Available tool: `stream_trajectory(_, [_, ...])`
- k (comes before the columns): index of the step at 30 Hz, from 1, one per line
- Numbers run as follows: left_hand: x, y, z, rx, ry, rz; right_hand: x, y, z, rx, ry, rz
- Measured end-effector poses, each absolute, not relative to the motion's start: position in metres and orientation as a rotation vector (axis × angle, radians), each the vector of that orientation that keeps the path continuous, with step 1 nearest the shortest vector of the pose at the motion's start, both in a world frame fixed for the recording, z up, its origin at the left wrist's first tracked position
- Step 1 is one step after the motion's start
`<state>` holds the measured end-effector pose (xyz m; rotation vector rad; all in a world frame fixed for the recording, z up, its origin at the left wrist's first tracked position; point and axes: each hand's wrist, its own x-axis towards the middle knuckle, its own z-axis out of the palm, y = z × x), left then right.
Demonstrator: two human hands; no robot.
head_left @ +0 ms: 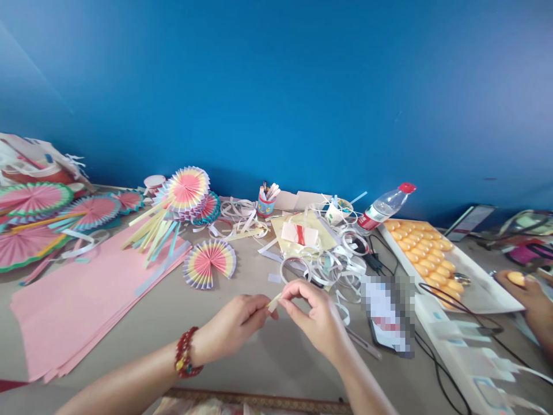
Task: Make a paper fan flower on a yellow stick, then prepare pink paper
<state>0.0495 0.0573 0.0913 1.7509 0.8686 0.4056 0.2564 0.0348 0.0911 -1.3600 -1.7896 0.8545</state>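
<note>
My left hand (235,325), with a red bead bracelet (186,353) on the wrist, and my right hand (314,316) meet over the table's near middle. Both pinch the ends of a small pale paper strip (273,302) between thumb and fingers. Just beyond the hands lies a folded rainbow paper fan (209,262). A heap of curled white paper strips (328,259) lies behind my right hand.
Pink paper sheets (82,294) and several finished fans (185,193) fill the left. A pen cup (266,202), a plastic bottle (386,206), a tray of orange pieces (425,253), a phone and cables lie right. Another person's hand (533,300) holds an orange piece at the far right.
</note>
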Motion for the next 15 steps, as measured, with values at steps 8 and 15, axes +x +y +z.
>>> stream_trajectory(8, [0.0489,0.0581,0.0934,1.713,0.835,0.380,0.2592,0.0378,0.0943,-1.396,-1.800,0.965])
stream_trajectory(15, [0.0487,0.0597,0.0929,1.684,0.842,0.362,0.2610,0.0380,0.0936,-1.387,-1.811,0.969])
